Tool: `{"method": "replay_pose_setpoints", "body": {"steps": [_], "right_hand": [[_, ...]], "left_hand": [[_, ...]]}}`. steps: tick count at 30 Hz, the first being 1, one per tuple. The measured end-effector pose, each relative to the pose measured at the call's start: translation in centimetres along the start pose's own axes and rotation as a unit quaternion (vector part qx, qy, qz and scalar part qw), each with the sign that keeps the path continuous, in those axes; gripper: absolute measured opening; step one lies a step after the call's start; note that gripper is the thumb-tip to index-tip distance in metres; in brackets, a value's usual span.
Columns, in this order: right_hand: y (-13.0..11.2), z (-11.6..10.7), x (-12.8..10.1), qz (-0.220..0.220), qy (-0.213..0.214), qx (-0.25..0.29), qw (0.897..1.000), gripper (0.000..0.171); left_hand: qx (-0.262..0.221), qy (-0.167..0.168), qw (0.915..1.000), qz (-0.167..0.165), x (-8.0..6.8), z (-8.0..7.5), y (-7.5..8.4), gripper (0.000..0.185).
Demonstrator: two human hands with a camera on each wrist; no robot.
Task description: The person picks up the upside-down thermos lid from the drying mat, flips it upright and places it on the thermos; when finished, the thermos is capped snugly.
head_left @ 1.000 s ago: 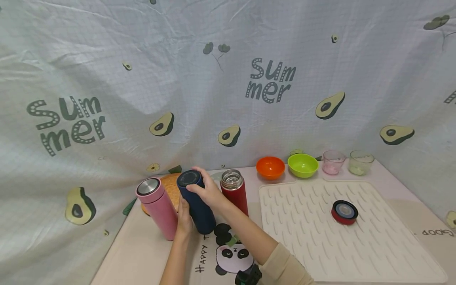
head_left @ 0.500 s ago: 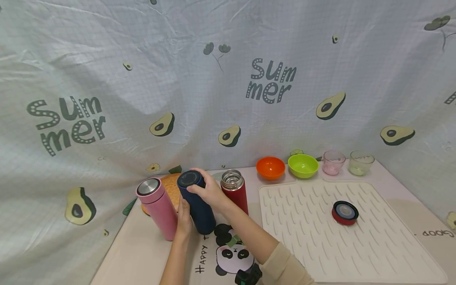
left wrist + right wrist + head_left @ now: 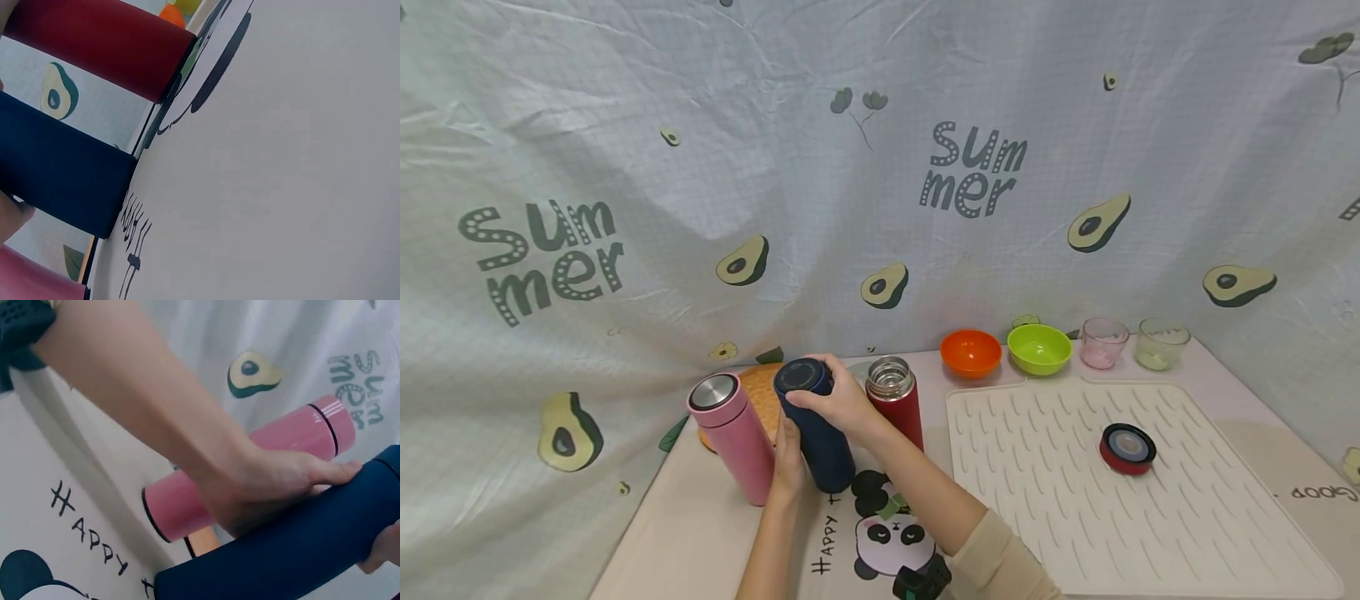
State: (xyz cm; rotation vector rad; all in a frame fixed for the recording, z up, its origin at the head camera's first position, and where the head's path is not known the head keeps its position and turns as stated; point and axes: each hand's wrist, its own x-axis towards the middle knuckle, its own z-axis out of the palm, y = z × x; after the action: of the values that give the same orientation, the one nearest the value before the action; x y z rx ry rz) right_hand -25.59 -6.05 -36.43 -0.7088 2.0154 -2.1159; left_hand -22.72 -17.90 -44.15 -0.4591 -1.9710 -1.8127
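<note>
A dark blue thermos bottle (image 3: 826, 457) stands upright on the table between two others. My left hand (image 3: 787, 462) grips its body from the left side. Around the bottle's lid (image 3: 800, 377) my right hand (image 3: 844, 407) curls, thumb at the near side and fingers behind. In the right wrist view the left hand (image 3: 262, 481) lies along the blue body. To the left is a pink thermos bottle (image 3: 739, 454) with a steel-topped lid. On the right, a red thermos bottle (image 3: 898, 408) stands without its lid, showing its steel mouth.
A ribbed cream mat (image 3: 1030, 500) covers the right side, bearing a red and black lid (image 3: 1127, 450) upside down. Along the back stand an orange bowl (image 3: 971, 354), a green bowl (image 3: 1039, 350), a pink glass (image 3: 1102, 343) and a greenish glass (image 3: 1161, 344).
The right thumb has shifted slightly left along the blue bottle's lid. The left hand and the bottles stay in place.
</note>
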Motion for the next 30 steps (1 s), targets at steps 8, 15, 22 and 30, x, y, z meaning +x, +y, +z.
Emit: {"method": "replay_pose_setpoints", "body": {"steps": [8,15,22,30], "right_hand": [[-0.14,0.09,-0.05,-0.001,0.000,-0.022,1.000,0.060],[-0.36,0.20,-0.01,0.000,0.019,-0.004,1.000,0.056],[-0.32,0.09,-0.25,0.003,-0.016,0.016,1.000,0.056],[-0.05,0.38,-0.17,-0.003,0.039,0.011,0.999,0.059]], "left_hand": [[0.000,-0.004,1.0000,0.008,0.04,-0.02,-0.20,0.064],[0.002,0.000,1.0000,-0.005,-0.07,-0.04,-0.07,0.062],[-0.001,0.007,0.9997,-0.024,-0.11,-0.08,-0.13,0.069],[-0.011,0.002,0.9999,-0.011,-0.12,-0.01,-0.07,0.066]]}}
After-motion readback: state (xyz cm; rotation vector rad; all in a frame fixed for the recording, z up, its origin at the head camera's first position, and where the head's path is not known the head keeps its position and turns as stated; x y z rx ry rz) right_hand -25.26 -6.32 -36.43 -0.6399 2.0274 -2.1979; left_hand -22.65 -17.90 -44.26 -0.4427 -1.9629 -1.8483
